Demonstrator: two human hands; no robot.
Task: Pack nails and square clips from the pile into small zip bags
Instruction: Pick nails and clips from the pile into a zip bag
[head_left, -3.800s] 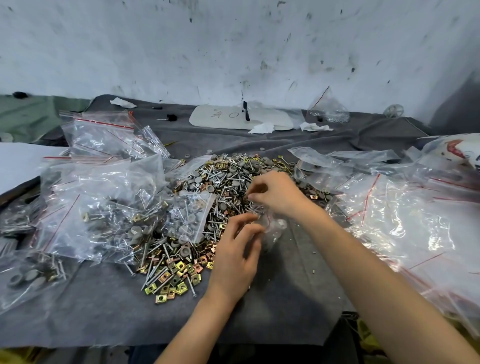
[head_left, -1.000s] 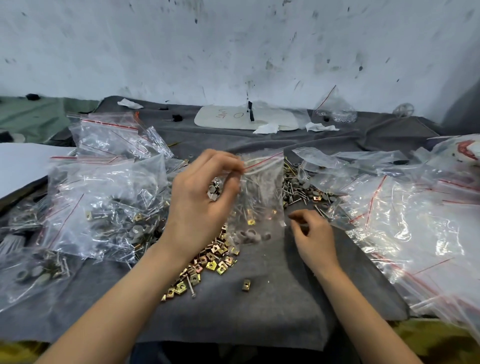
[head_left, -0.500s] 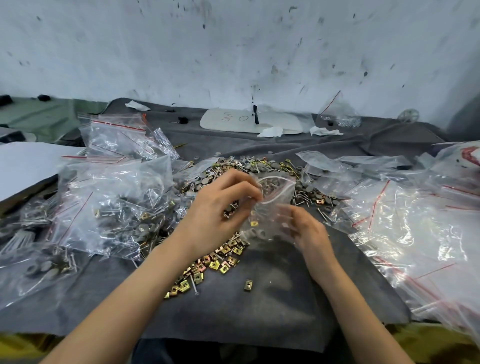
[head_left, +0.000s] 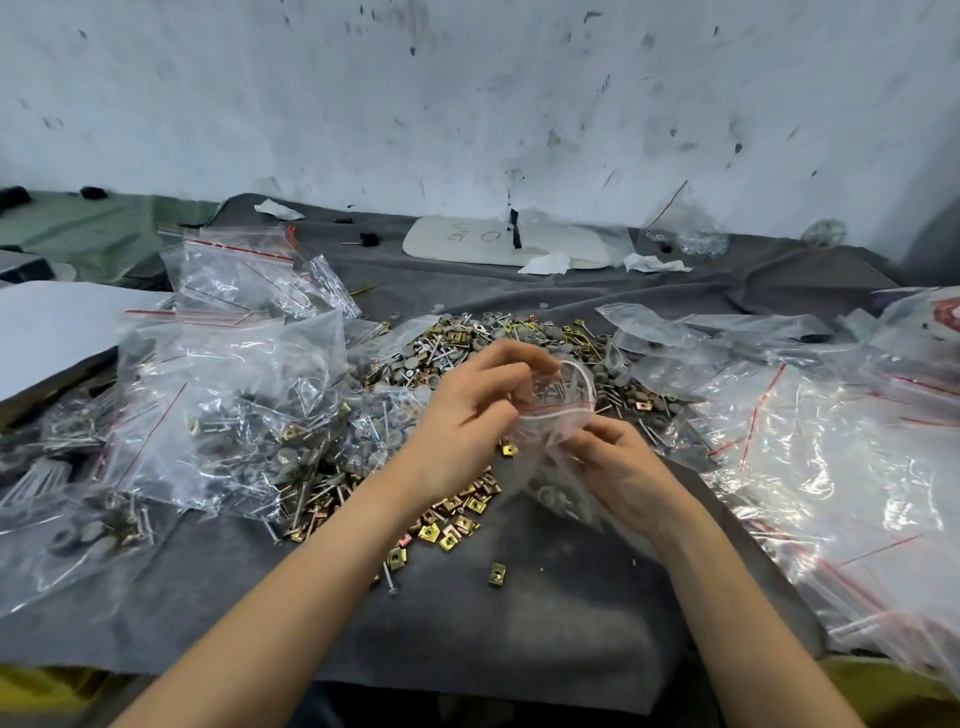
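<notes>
grey cloth covers the worktop (head_left: 519, 649). at lower centre, one square clip (head_left: 497, 575) lies alone. mid-frame, the left hand (head_left: 467, 415) and right hand (head_left: 618, 467) each pinch the rim of a small zip bag (head_left: 558, 410), mouth open. just behind lies the pile (head_left: 467, 343) of nails and clips; filled bags (head_left: 228, 395) sit at left.

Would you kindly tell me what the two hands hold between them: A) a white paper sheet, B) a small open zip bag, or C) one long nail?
B: the left hand and right hand both pinch the small zip bag, its red-lined mouth gaping.
</notes>
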